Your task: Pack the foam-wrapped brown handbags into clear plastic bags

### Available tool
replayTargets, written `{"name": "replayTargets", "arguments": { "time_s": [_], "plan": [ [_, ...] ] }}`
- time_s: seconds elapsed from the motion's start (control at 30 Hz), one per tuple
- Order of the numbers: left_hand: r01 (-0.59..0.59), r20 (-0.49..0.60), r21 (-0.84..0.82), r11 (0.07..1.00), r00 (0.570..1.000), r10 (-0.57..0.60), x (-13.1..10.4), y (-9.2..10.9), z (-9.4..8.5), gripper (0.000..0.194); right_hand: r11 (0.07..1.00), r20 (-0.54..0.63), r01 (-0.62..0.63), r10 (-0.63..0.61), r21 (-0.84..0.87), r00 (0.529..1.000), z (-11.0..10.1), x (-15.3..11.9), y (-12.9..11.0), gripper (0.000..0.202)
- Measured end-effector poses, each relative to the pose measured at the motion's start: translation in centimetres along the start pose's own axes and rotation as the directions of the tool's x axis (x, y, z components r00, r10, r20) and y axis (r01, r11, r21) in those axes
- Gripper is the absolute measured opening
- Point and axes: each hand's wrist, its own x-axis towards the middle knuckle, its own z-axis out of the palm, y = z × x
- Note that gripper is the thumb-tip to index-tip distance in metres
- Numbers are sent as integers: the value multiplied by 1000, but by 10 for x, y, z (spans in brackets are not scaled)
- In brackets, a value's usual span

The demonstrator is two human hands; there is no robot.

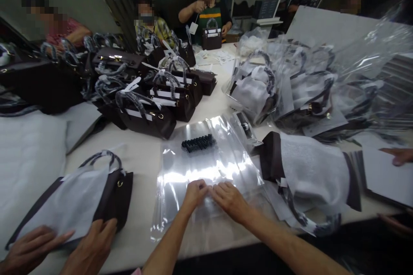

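We begin with the white table [145, 154], which carries everything here. On it, straight ahead of us, lies the clear plastic bag [206, 167], flat and glossy, its long axis running away from our body toward the far side, tilted a little to the right. Its near end sits under our hands, so the rest of the bag stretches forward and away from the grip.

Just right of the bag lies a dark brown handbag wrapped in white tissue [309, 176], on its side with its looped handle toward the table's near edge (our right hand is the nearer one to it). A second tissue-covered handbag [80, 202] lies at the near left, pressed down by a co-worker's two hands [64, 245], which are not ours.

Our left hand [195, 193] and right hand [229, 200] meet at the bag's near middle, fingertips touching one another, fingers curled and pinching or pressing the film; whether a layer is truly gripped between them we cannot tell through the glare.

Smallest, a row of black print or small black pieces [198, 142] shows on the bag's far part, well ahead of both hands.
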Motion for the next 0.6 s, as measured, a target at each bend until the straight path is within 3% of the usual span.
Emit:
{"name": "replayTargets", "arguments": {
  "time_s": [0.13, 0.27, 0.5, 0.57, 0.6],
  "plan": [
    [-90, -119, 74, 993, 988, 99, -1, 17, -26, 30, 994, 71, -107, 109, -38, 991, 19, -8, -14, 14],
    [-208, -223, 208, 956, 941, 254, -4, 40, -48, 27, 974, 107, -228, 225, 11, 968, 18, -2, -17, 17],
    [-399, -133, 462, 792, 852, 506, -25, 64, -43, 31, 913, 34, -397, 396, 97, 918, 19, 83, 5, 36],
    [-426, -167, 526, 736, 797, 581, -41, 64, -40, 22, 877, 23, -464, 465, 126, 885, 19, 101, 17, 51],
    [-442, -211, 552, 707, 746, 631, -50, 63, -37, 16, 859, 27, -492, 493, 141, 869, 18, 108, 22, 61]
  ]
}}
